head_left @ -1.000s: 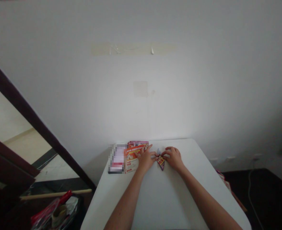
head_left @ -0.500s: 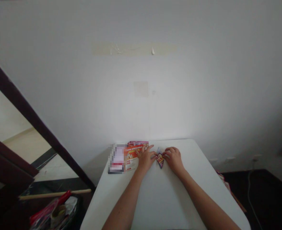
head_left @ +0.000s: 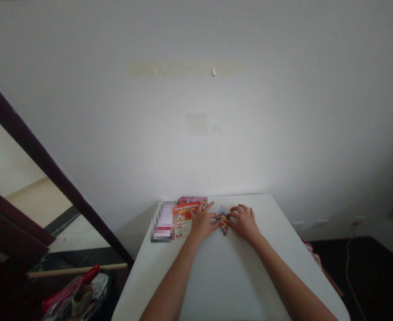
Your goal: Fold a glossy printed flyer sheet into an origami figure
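Between my hands, a small folded paper piece [head_left: 223,225], printed in red, yellow and purple, comes to a point toward me on the table. My left hand [head_left: 203,221] pinches its left edge with thumb and forefinger; the other fingers spread over an orange and white printed leaflet [head_left: 182,228]. On the other side, my right hand [head_left: 245,221] holds the right edge with thumb and fingertips. A pale, bluish tip of the paper shows just beyond my fingertips.
The white table [head_left: 223,285] stands against a pale wall [head_left: 266,111]. Left of the leaflet lies a blurred-out rectangular object [head_left: 163,223]; more printed sheets [head_left: 193,198] lie behind. A bin of rubbish [head_left: 86,294] is on the floor at left, and a cable [head_left: 348,267] hangs at right.
Both hands keep their grip on the folded paper, with only slight shifts of the fingers. The leaflets and the table are unchanged.
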